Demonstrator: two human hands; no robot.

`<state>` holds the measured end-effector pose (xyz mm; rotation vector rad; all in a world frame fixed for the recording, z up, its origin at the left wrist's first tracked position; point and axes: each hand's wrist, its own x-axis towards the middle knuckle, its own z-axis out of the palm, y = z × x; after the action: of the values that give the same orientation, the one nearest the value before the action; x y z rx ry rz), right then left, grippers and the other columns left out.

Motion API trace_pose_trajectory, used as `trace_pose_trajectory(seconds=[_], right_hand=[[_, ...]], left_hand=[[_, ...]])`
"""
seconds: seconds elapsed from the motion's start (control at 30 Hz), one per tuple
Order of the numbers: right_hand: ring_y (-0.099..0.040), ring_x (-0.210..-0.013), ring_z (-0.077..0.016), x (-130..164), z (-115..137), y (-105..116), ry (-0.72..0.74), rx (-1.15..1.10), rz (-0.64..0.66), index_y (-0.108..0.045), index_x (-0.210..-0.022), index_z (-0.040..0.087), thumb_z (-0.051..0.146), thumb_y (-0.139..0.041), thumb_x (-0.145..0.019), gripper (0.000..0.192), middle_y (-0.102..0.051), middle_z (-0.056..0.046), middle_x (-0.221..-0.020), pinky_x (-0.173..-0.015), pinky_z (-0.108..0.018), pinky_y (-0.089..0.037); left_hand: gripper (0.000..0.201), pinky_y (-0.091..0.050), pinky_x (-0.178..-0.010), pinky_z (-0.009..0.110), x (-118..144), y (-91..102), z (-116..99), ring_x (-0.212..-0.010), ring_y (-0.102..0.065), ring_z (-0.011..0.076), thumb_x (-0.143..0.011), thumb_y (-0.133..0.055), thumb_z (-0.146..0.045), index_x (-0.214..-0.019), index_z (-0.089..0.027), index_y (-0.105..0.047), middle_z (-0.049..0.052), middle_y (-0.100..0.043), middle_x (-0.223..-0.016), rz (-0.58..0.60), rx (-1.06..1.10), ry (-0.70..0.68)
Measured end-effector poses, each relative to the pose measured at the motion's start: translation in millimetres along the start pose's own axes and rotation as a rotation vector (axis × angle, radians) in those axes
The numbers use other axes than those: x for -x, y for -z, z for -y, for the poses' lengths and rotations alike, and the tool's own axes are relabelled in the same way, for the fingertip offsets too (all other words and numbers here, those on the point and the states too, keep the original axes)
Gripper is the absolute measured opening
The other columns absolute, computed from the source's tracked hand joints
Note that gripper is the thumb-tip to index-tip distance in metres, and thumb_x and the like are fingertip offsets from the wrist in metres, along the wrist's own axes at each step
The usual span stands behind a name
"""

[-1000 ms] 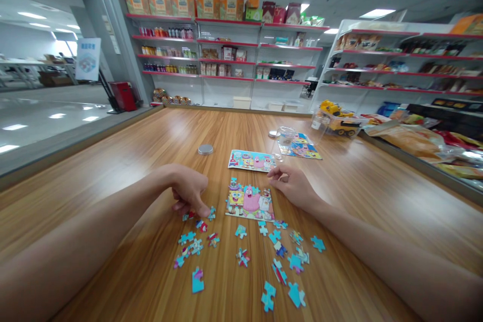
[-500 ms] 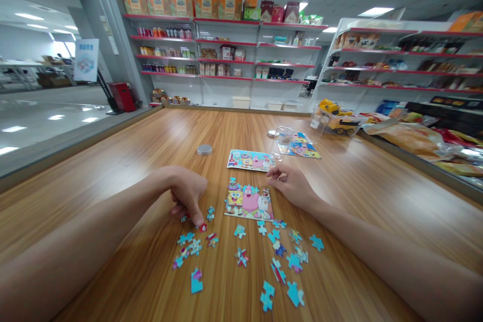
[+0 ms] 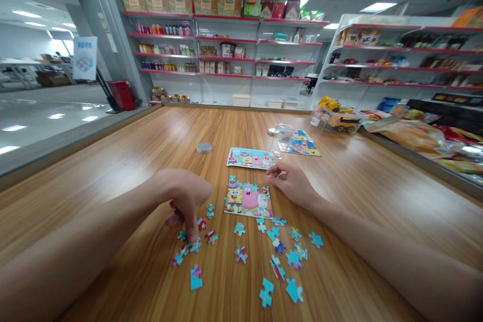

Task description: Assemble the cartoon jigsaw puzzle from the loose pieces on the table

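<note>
Two bare forearms stretched across a broad wooden table (image 3: 124,161), grain glossy and smooth, slick enough to let flat card slide. Beyond, red-edged shelving (image 3: 226,48) stacked with boxes and packets; on the right, crinkled plastic bags (image 3: 415,136) and a yellow toy truck (image 3: 337,115) in a clear tub. Nearer, on the table: a printed cartoon picture card (image 3: 249,158), a second one (image 3: 302,145) under a clear glass jar (image 3: 284,136), and a small round metal lid (image 3: 204,148).

At centre, between the hands, a partly built jigsaw (image 3: 248,199): thin, flat, likely to break apart if lifted by one edge. Below and around it, many loose puzzle pieces (image 3: 277,249), mostly turquoise, knobbed and notched, probably light, stiff card; best pinched by the edges or slid to the rim, being too flat to grasp from above.

Left hand (image 3: 188,201) curled, fingertips pressed down among the loose pieces left of the jigsaw, touching one; whether any is gripped, cannot tell. Right hand (image 3: 292,183) resting at the jigsaw's upper right corner, fingers loosely curled, thumb and forefinger near each other, nothing visibly held.
</note>
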<state>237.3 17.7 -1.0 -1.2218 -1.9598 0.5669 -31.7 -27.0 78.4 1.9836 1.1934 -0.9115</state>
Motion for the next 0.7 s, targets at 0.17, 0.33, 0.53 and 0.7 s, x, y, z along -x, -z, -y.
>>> trace_pose_trajectory(seconds=[0.17, 0.33, 0.53, 0.7], right_hand=[[-0.060, -0.063, -0.0156, 0, 1, 0, 0.018, -0.017, 0.013, -0.065, -0.079, 0.017, 0.026, -0.061, -0.074, 0.011, -0.066, -0.003, -0.073, -0.058, -0.026, -0.046], [-0.059, -0.061, -0.0143, 1, -1, -1, 0.002, -0.010, 0.015, -0.066, -0.081, 0.017, 0.021, -0.061, -0.073, 0.011, -0.066, -0.002, -0.072, -0.058, -0.026, -0.046], [-0.060, -0.065, -0.0146, 0, -5, -2, 0.016, -0.024, 0.013, -0.067, -0.083, 0.016, 0.019, -0.062, -0.073, 0.011, -0.066, -0.002, -0.074, -0.061, -0.026, -0.046], [-0.060, -0.066, -0.0139, 0, -4, -3, 0.018, -0.029, 0.003, -0.067, -0.081, 0.016, 0.016, -0.062, -0.073, 0.009, -0.065, -0.002, -0.074, -0.063, -0.026, -0.046]], left_hand=[[0.043, -0.035, -0.041, 0.024, 4, -7.6, -14, -0.046, -0.052, 0.0156, -0.063, -0.077, -0.039, -0.033, -0.017, -0.056, 0.006, -0.062, -0.047, -0.035, -0.104, 0.041], [0.046, -0.037, -0.042, 0.024, 8, -14.9, -25, -0.044, -0.053, 0.0166, -0.064, -0.077, -0.039, -0.031, -0.018, -0.053, 0.005, -0.060, -0.043, -0.072, -0.113, 0.007], [0.047, -0.038, -0.043, 0.026, 6, -23.4, -36, -0.045, -0.057, 0.0179, -0.062, -0.079, -0.033, -0.029, -0.018, -0.050, 0.004, -0.058, -0.040, -0.065, -0.142, 0.004], [0.041, -0.036, -0.042, 0.024, 6, -19.3, -36, -0.040, -0.053, 0.0152, -0.064, -0.079, -0.043, -0.039, -0.017, -0.060, 0.002, -0.056, -0.039, -0.204, -0.156, -0.134]])
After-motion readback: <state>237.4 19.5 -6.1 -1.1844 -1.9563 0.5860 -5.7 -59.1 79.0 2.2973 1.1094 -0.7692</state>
